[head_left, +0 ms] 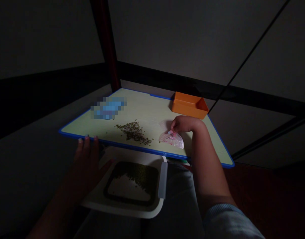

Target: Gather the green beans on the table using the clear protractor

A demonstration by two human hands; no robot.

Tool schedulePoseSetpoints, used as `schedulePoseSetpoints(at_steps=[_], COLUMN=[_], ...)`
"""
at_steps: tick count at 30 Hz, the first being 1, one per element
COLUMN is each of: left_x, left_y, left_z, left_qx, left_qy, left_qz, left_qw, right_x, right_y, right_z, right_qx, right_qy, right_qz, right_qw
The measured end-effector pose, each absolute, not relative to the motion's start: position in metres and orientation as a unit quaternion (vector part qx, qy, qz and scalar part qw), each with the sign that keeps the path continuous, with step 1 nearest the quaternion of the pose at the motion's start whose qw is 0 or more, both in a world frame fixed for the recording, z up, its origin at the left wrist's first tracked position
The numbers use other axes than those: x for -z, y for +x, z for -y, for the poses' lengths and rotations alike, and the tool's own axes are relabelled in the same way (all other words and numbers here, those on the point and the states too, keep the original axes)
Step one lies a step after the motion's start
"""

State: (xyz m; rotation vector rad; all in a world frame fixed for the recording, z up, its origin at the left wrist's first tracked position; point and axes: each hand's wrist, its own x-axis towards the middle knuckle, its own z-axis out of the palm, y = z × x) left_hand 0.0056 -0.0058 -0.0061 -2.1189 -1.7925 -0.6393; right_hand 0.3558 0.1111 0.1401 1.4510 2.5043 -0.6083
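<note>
A pale board with a blue rim (75,134) lies in front of me, with a scatter of small dark green grains (134,132) near its front edge. My right hand (184,124) rests on the board, fingers pinched on a clear pinkish plastic scraper (173,139) just right of the grains. My left hand (89,159) holds the left side of a white container (132,210) below the board's front edge, fingers stretched up to the rim. The container holds a heap of the same green grains (140,174).
An orange rectangular box (189,105) stands at the board's far right corner. A blurred blue patch (109,108) lies at the far left of the board. A dark red post (107,43) rises behind. The surroundings are dim.
</note>
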Motion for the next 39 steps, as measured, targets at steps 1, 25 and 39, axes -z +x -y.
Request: schedulePoseSetpoints(at_steps=[1,25,39], left_x=[0.006,0.006,0.006], left_y=[0.005,0.007,0.007], left_z=[0.005,0.006,0.006], left_qx=[0.219,0.228,0.232], left_qy=[-0.735,-0.736,-0.737], left_qz=[0.625,0.62,0.616], left_qw=[0.142,0.147,0.156], right_x=[-0.14,-0.138,-0.138], right_y=[0.355,0.336,0.341], right_z=[-0.111,-0.105,-0.107], right_qx=[0.214,0.327,0.202], right_qy=[0.483,0.401,0.468], right_qz=[-0.844,-0.853,-0.858], right_qw=[0.095,0.066,0.066])
